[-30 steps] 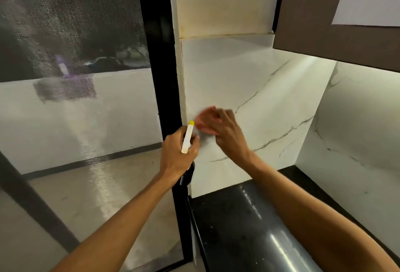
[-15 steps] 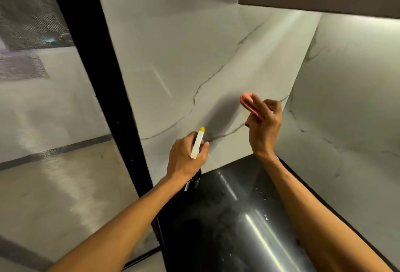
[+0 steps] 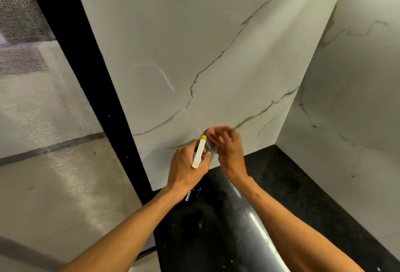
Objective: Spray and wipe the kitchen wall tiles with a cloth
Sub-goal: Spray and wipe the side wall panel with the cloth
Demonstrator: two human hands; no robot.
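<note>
My left hand (image 3: 186, 167) grips a spray bottle (image 3: 199, 152) with a white head and a yellow nozzle tip, pointed up toward the wall. Most of the bottle's dark body is hidden below my hand. Just to its right, my right hand (image 3: 231, 152) holds a pink cloth (image 3: 213, 134) against the low part of the white marble-look wall tile (image 3: 194, 44), close above the counter. The cloth is blurred by motion. The two hands are nearly touching.
A glossy black counter (image 3: 292, 185) runs below the tiles into a corner with a second tiled wall (image 3: 357, 87) on the right. A black window frame (image 3: 86, 65) stands at the left, with a mesh screen (image 3: 32, 98) beyond it.
My right hand with the cloth has swept down and left across the tile, from the right of the bottle to just beside its nozzle. My left hand stays on the bottle.
</note>
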